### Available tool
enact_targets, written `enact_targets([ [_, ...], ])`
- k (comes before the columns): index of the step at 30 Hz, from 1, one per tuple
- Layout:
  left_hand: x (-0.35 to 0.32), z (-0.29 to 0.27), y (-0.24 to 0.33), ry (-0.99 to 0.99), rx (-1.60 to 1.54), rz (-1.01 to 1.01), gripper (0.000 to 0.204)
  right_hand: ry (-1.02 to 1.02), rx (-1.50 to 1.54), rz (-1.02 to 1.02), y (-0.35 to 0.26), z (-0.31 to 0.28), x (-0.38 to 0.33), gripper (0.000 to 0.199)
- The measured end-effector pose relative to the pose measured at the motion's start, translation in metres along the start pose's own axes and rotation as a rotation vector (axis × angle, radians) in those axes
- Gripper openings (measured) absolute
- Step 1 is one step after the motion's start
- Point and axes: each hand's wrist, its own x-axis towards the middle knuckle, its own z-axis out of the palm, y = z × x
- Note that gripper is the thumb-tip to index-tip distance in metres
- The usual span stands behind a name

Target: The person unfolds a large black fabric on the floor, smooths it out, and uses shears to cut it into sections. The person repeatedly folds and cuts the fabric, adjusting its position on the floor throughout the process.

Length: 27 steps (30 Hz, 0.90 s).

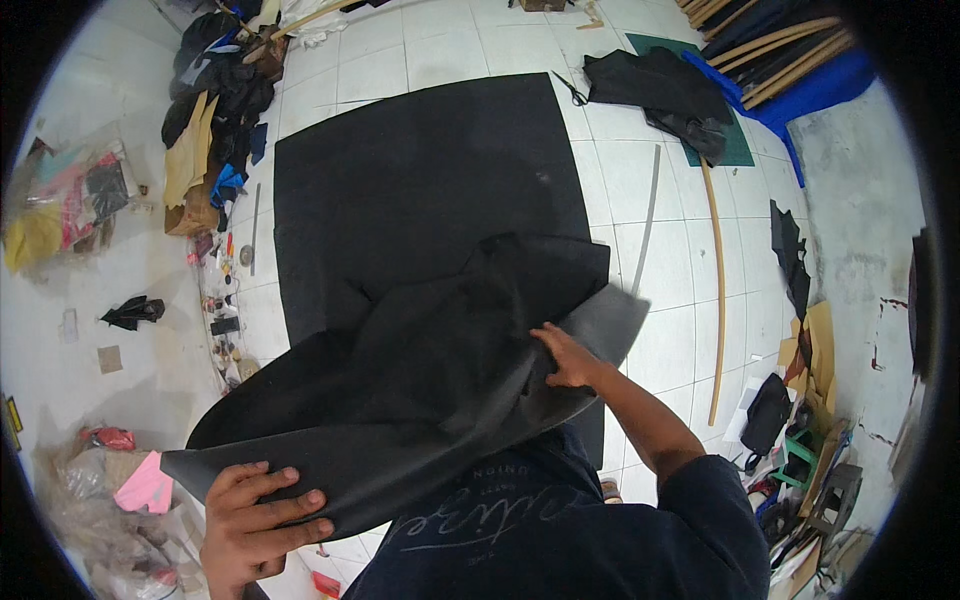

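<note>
I hold a large piece of black fabric (420,390) up in front of my body, folded and draped in loose creases. My left hand (258,525) grips its lower left edge, fingers wrapped over the cloth. My right hand (568,357) pinches the fabric near its right side, where a grey underside shows. Beyond it, a big black sheet (420,170) lies flat on the white tiled floor.
Scissors (572,88) and a black cloth heap (665,90) lie on a green mat at the back right. A long wooden strip (718,290) and a grey strip (650,215) lie on the right. Piles of fabric, paper and small tools line the left wall.
</note>
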Motion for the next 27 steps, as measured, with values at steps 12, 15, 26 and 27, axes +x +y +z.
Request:
enact_targets([
  [12,-0.037,0.148,-0.083,-0.587,-0.891,-1.07,0.064,-0.196,-0.485,-0.189,-0.006,-0.086,-0.04,0.037],
  [15,-0.029,0.272,-0.111,-0.663,-0.65,-0.917,0.063,-0.124,-0.474,-0.33,0.001,-0.061,-0.108,0.029],
  [26,0.04,0.328,-0.138,-0.587,-0.838,-0.76,0.066,-0.18,1.446,0.827,0.032,0.032,-0.181,0.046],
  [27,0.051,0.286,-0.127,-0.641,-0.766,-0.904,0.067,-0.189,1.107,0.918,0.026,0.04,-0.171,0.042],
])
